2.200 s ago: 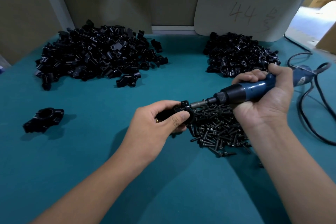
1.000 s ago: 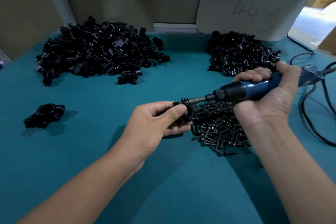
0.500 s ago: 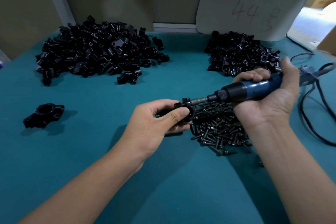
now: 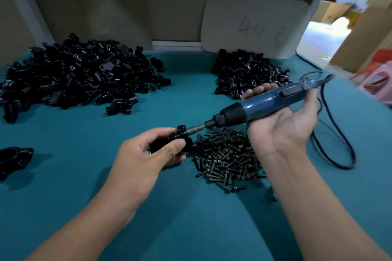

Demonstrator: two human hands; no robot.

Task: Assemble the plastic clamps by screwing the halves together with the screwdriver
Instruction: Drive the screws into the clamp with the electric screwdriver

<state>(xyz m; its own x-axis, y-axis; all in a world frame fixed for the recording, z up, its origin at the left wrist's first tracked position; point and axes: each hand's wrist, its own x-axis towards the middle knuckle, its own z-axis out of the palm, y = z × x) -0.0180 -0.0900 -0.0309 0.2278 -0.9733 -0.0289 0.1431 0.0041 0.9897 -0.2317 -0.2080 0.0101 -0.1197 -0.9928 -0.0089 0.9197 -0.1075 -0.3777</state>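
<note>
Two heaps of black clamp halves are seen at the back of the teal table (image 4: 63, 207), the left heap (image 4: 76, 76) larger than the right heap (image 4: 248, 72), with one pile of screws (image 4: 227, 157) and one assembled clamp (image 4: 12, 160) nearer. One screwdriver (image 4: 265, 104) is gripped in the curled right hand (image 4: 284, 121), its bit set against the single clamp (image 4: 178, 139) pinched over the table's middle by the left hand (image 4: 146, 161).

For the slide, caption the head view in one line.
Left hand grips a black plastic clamp while the right hand drives the blue electric screwdriver into it.
</note>
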